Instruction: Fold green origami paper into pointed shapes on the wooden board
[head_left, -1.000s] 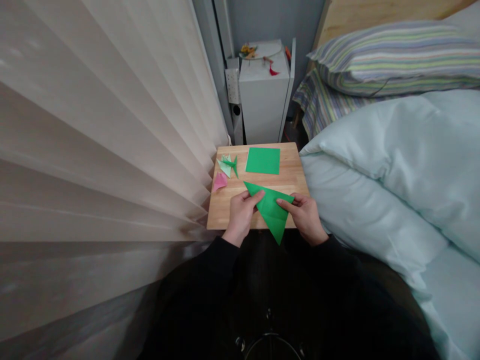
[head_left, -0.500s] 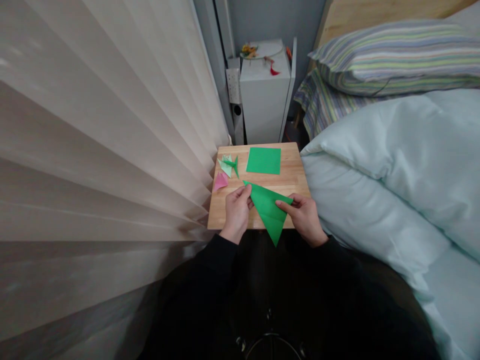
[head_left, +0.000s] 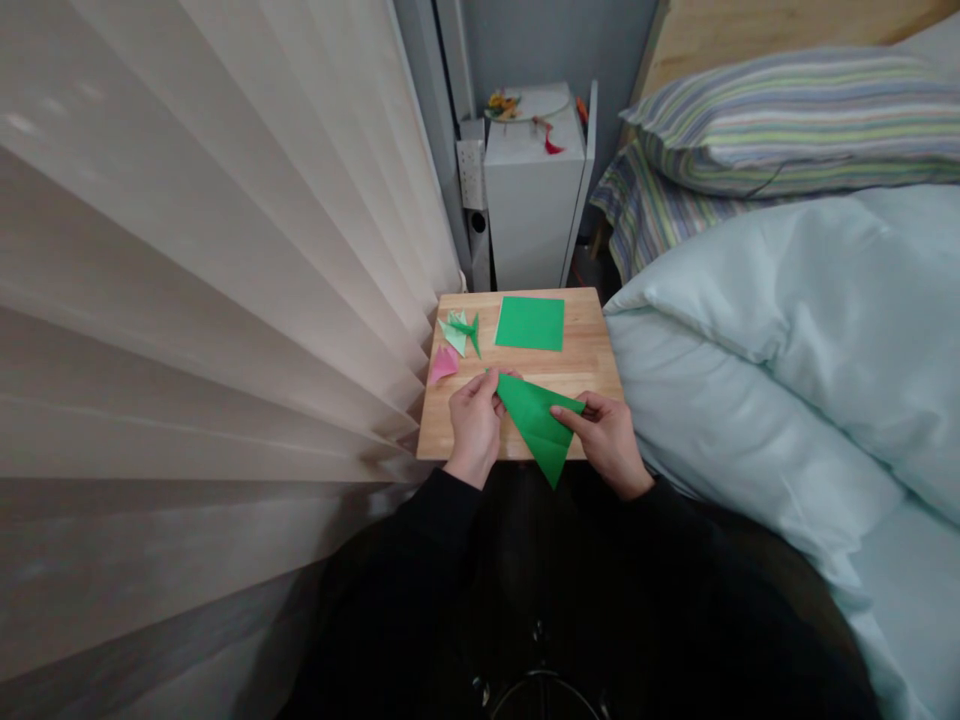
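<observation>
Pinching the green paper triangle (head_left: 536,417), your left hand (head_left: 476,415) has its ten-o'clock corner, your right hand (head_left: 609,438) its three-o'clock corner, the free tip (head_left: 553,472) pointing to six o'clock

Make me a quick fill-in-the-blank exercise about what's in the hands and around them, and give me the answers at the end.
1. The folded paper, held by the left hand and the right hand, has the outline of a ____.
2. The flat sheet lying on the wooden table is coloured ____.
3. The small pink piece lies near the table's ____ edge.
4. The pillow is patterned with ____.

Missing words: triangle; green; left; stripes.
</observation>
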